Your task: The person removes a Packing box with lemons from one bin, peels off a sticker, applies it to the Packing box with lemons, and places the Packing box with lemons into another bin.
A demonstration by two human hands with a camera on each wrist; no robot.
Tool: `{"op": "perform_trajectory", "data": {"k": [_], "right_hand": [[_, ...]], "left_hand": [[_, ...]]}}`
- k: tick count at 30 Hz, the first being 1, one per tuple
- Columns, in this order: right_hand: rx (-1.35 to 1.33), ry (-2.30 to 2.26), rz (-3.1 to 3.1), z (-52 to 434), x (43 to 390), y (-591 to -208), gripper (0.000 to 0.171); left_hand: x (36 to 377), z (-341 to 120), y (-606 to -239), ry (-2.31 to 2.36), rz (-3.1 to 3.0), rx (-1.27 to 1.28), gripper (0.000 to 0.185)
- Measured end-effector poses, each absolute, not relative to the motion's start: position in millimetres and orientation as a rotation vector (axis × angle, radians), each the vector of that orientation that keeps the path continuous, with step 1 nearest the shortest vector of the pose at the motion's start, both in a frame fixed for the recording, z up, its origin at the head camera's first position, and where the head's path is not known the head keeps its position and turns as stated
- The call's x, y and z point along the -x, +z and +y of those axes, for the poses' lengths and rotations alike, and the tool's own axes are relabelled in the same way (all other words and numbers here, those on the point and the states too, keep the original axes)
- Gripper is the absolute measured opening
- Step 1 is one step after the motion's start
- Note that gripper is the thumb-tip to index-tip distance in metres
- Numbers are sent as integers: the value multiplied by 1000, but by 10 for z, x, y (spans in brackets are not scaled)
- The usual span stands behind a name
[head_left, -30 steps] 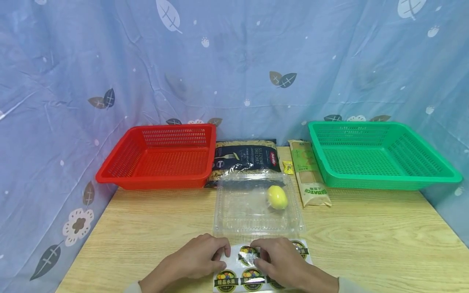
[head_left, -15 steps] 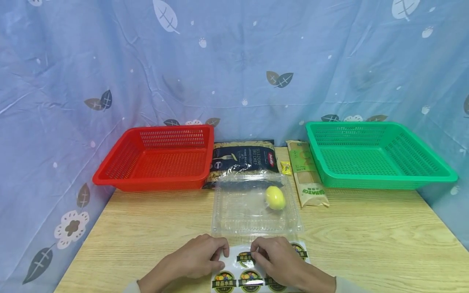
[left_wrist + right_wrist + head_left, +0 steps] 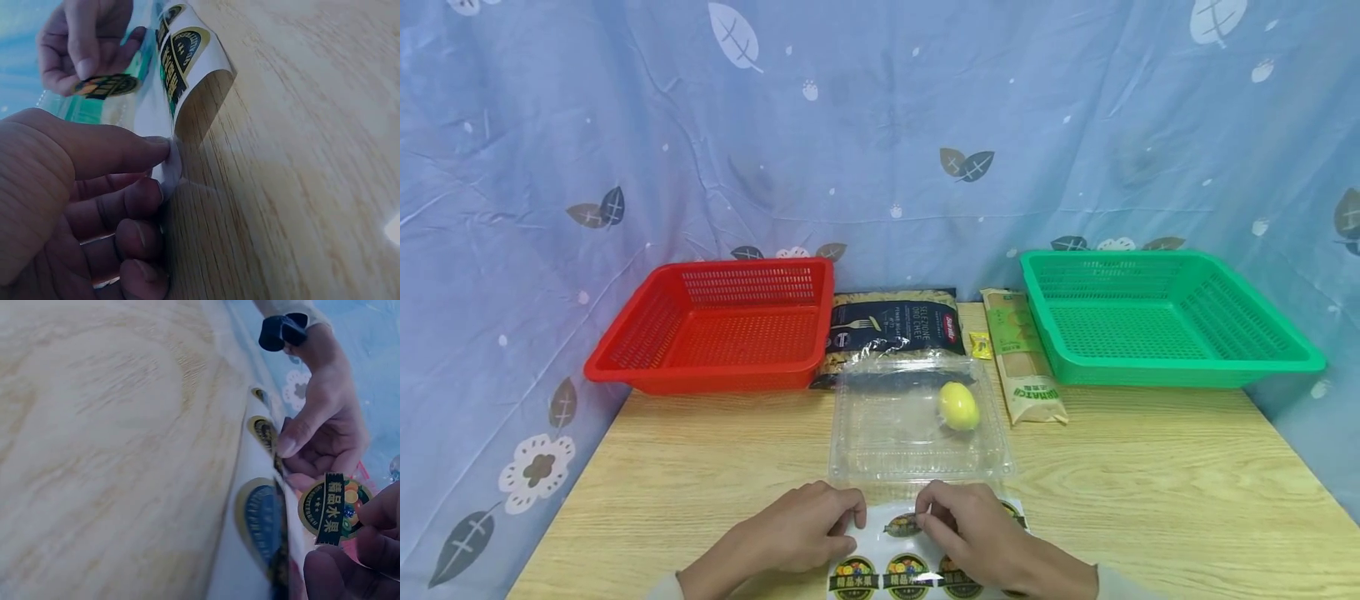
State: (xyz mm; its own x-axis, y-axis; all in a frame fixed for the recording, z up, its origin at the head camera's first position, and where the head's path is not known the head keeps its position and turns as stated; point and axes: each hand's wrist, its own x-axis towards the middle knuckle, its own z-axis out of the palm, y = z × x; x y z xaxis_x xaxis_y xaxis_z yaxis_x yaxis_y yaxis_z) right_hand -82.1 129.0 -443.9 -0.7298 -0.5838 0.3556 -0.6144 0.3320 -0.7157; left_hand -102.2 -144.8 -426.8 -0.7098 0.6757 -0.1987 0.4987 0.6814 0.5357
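A white sheet [image 3: 871, 547] of round black-and-gold fruit stickers lies at the table's front. My left hand [image 3: 808, 529] pinches the edge of the sheet between thumb and index finger, and that edge curls up from the table. In my right hand [image 3: 981, 533], thumb and fingertips pinch one round sticker [image 3: 331, 509]. The sticker stands clear of the sheet in the right wrist view, its printed face showing. Just beyond the hands is a clear plastic container [image 3: 880, 417] with a yellow lemon [image 3: 958, 407] in its right half.
A red basket [image 3: 715, 379] stands at the back left, a green basket [image 3: 1180, 375] at the back right. Between them lie a pasta bag [image 3: 895, 321], a small yellow packet [image 3: 981, 344] and a long brown paper-like package [image 3: 1026, 358]. A patterned blue cloth [image 3: 880, 125] hangs behind.
The right hand has raised the pinched sticker from the sheet and tilted it, so it looks narrower from above. The left hand stays on the sheet. The head view has shifted slightly.
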Motion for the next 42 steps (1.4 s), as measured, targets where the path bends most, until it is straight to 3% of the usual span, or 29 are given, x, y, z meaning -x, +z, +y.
{"op": "perform_trajectory", "data": {"k": [13, 23, 31, 42], "right_hand": [[-1201, 1490, -2468, 1372, 807, -4172, 16], [-1173, 1465, -2491, 1489, 931, -3889, 16], [-1081, 1495, -2558, 1506, 1033, -3730, 12], [-907, 1692, -2633, 1493, 1292, -3599, 10]], "left_hand": [[987, -1466, -4225, 671, 2506, -985, 7], [982, -1464, -3921, 651, 2533, -1016, 5], [1089, -1469, -3610, 704, 2579, -1057, 4], [1349, -1229, -3581, 970, 2721, -1058, 4]]}}
